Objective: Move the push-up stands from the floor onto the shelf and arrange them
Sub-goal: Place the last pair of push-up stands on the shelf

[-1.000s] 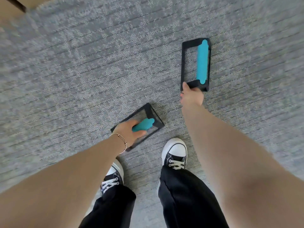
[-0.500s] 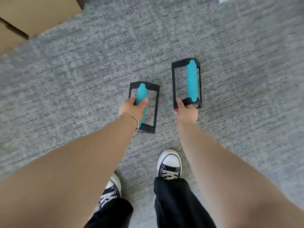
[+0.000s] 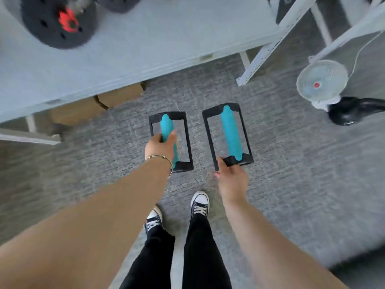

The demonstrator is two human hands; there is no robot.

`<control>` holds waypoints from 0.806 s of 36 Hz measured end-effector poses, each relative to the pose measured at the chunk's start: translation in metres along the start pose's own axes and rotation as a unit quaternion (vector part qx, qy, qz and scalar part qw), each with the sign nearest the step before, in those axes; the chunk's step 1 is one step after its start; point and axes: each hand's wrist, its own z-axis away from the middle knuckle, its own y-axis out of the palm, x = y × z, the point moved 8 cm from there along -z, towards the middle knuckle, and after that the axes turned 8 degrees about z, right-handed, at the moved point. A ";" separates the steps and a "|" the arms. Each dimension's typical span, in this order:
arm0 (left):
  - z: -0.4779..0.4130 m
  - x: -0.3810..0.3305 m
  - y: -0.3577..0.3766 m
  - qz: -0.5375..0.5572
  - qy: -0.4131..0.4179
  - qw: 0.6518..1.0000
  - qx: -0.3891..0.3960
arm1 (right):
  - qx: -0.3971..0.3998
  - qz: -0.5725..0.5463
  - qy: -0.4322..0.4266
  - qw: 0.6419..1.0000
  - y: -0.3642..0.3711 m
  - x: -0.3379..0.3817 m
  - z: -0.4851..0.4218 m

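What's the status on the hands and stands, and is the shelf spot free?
Left hand shut on left stand by its teal grip. Right hand shut on right stand by its frame end. Both short of shelf; black disc at left.

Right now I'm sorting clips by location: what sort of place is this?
Probably a home gym or storage corner: a weight plate on a white metal shelf, two push-up stands in hand, grey carpet.
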 end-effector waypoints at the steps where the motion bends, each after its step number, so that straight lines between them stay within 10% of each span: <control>1: 0.019 -0.018 -0.009 0.007 0.003 1.000 0.001 | 0.000 0.001 -0.005 1.000 -0.019 0.019 0.019; 29: 0.334 -0.416 -0.180 0.302 0.170 0.934 0.087 | -0.123 -0.062 -0.334 0.933 -0.354 0.382 0.242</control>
